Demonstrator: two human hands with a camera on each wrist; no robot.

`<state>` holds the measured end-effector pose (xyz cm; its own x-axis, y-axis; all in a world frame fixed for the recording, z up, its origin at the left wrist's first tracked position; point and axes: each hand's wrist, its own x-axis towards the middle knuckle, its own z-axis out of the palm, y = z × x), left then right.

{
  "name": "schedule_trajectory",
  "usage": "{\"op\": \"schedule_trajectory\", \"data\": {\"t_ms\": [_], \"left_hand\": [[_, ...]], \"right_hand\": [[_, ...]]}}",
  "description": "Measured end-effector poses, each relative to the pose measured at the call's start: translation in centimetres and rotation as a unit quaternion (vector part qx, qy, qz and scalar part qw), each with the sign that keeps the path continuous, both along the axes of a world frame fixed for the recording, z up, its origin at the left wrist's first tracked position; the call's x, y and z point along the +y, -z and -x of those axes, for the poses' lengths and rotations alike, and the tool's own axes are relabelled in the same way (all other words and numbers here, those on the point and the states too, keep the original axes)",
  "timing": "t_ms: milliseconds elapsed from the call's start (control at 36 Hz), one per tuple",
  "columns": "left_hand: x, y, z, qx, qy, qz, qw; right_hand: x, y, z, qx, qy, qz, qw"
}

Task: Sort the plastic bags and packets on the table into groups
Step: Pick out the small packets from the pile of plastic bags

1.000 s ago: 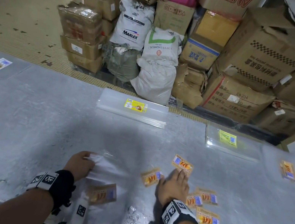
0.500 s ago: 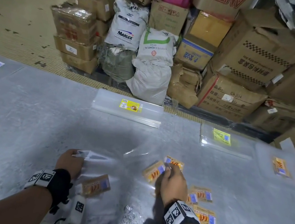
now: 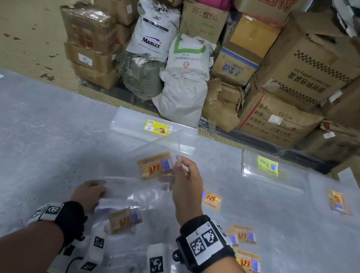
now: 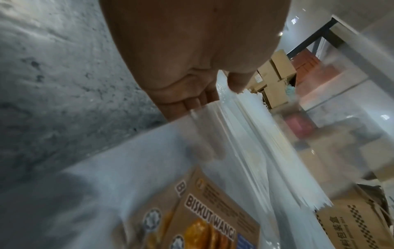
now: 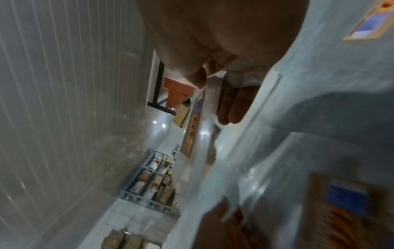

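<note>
clear plastic bag (image 3: 157, 163) with a biscuit label hangs pinched in my right hand (image 3: 185, 186), lifted above the table (image 3: 28, 145), just ahead and right of my left hand (image 3: 88, 193), which clamps the stack of bags (image 3: 123, 205) lying flat; i'd carry it back left.

The head view looks forward and down from above onto the grey table (image 3: 28, 145), taking in both forearms and stacked cartons (image 3: 306, 69) beyond. The left wrist view looks along the left hand (image 4: 192, 59), very close, to its labelled bag stack (image 4: 213, 210). The right wrist view looks along the right hand (image 5: 224, 42), equally close. All three share the table.
</note>
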<state>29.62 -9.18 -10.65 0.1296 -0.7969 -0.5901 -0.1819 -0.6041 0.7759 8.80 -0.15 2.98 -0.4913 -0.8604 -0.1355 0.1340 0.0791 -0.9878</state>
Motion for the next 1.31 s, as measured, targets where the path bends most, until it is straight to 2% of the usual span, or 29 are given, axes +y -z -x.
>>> {"op": "schedule_trajectory", "data": {"t_ms": [111, 167, 250, 389, 444, 528, 611, 722, 778, 861, 917, 1028, 1083, 1194, 1306], "left_hand": [[0.6, -1.5, 0.9, 0.104, -0.028, -0.05, 0.993], [1.1, -2.0, 1.1, 0.116, -0.043, -0.065, 0.99], [1.3, -1.3, 1.0, 0.143, -0.017, -0.06, 0.988], [1.8, -0.9, 0.7, 0.179, 0.006, -0.088, 0.98], [1.8, -0.7, 0.5, 0.169, 0.011, -0.074, 0.983], [2.1, -0.7, 0.5, 0.066, 0.077, -0.004, 0.995], [2.2, -0.6, 0.4, 0.002, 0.076, 0.035, 0.997], [2.4, -0.9, 0.7, -0.026, 0.078, 0.052, 0.995], [2.4, -1.0, 0.8, -0.015, 0.076, 0.051, 0.996], [2.4, -1.0, 0.9, -0.024, 0.077, 0.05, 0.996], [2.3, -0.8, 0.9, -0.031, 0.082, 0.045, 0.995], [2.4, -0.5, 1.1, -0.031, 0.096, 0.037, 0.994], [2.5, -0.5, 1.2, -0.03, 0.103, 0.043, 0.993], [2.6, -0.9, 1.6, -0.017, 0.109, 0.056, 0.992], [2.4, -0.5, 1.9, -0.006, 0.109, 0.043, 0.993]], "right_hand": [[0.3, 1.7, -1.4, 0.002, -0.031, -0.08, 0.996], [0.8, 3.7, -1.9, 0.055, -0.04, -0.14, 0.988], [1.8, 6.2, -2.2, 0.158, -0.049, -0.224, 0.961], [3.4, 7.6, -2.6, 0.203, -0.083, -0.304, 0.927], [3.7, 7.6, -2.4, 0.224, -0.106, -0.316, 0.916], [3.7, 7.6, -2.0, 0.271, -0.163, -0.33, 0.89], [3.4, 7.7, -0.9, 0.353, -0.161, -0.336, 0.858], [3.6, 8.8, 2.1, 0.527, -0.119, -0.341, 0.77], [3.9, 9.8, 3.7, 0.534, -0.129, -0.37, 0.749], [4.7, 11.2, 5.5, 0.505, -0.19, -0.408, 0.737], [5.3, 11.5, 5.9, 0.497, -0.205, -0.407, 0.738], [5.9, 12.0, 5.9, 0.524, -0.168, -0.36, 0.754], [6.0, 12.3, 5.9, 0.514, -0.145, -0.33, 0.779], [5.3, 12.8, 4.8, 0.459, -0.111, -0.228, 0.851], [4.3, 11.0, 2.2, 0.437, -0.159, -0.12, 0.877]]}}
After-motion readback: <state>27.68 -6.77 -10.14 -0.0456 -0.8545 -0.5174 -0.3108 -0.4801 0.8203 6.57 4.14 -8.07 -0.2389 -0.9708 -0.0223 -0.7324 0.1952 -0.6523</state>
